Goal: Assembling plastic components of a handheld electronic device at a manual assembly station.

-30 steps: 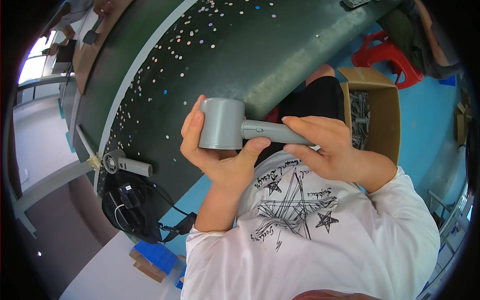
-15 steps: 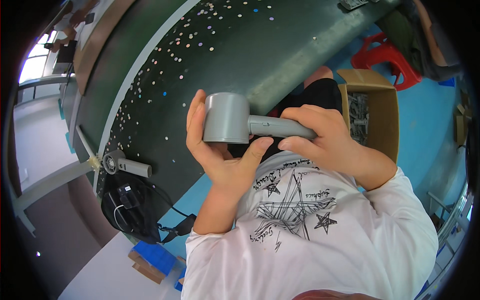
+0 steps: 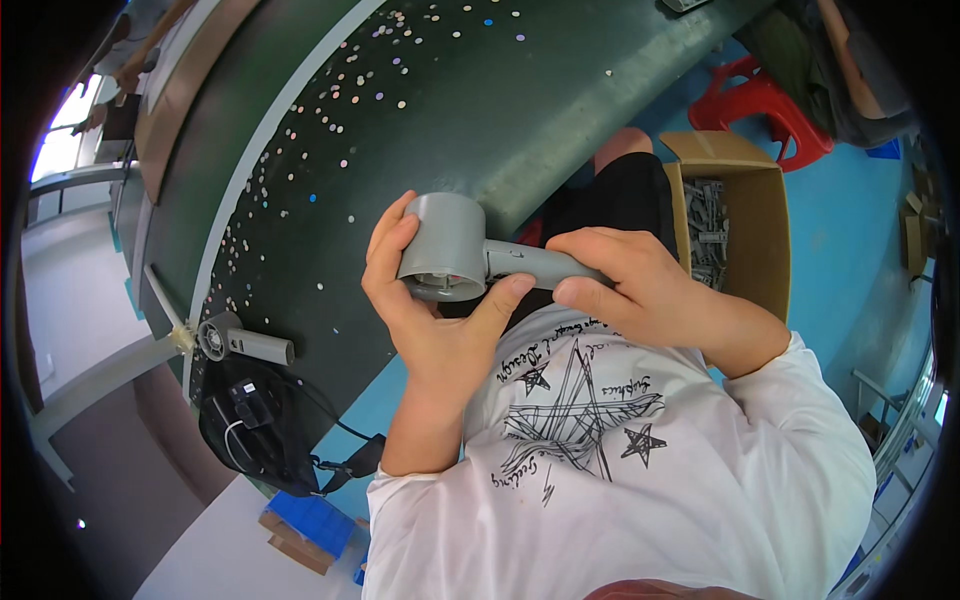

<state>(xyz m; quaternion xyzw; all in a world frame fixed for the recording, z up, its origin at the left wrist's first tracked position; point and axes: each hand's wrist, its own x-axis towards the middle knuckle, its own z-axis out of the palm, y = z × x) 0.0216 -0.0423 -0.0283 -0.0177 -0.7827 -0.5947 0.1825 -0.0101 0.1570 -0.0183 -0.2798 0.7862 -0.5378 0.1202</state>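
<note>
Both my hands hold a grey hair dryer (image 3: 445,235) over the table's edge, in front of my shirt. My left hand (image 3: 430,325) is wrapped round its short cylindrical head, fingers on the far side and thumb near the joint with the handle. My right hand (image 3: 645,290) grips the handle (image 3: 535,262) from the right, its thumb below and fingers over the top. The open lower end of the head is tilted towards me, and a round part shows inside. The handle's far end is hidden in my right hand.
A similar grey dryer (image 3: 245,340) lies at the table's left, beside a black bag (image 3: 255,425) with a strap. Small round dots (image 3: 375,75) cover part of the dark green table (image 3: 520,110). To the right stand a cardboard box (image 3: 755,240) of grey parts and a red stool (image 3: 765,110).
The dryer has been tilted, so the open lower end of its head now shows. Both hands still hold it, and the view has shifted slightly.
</note>
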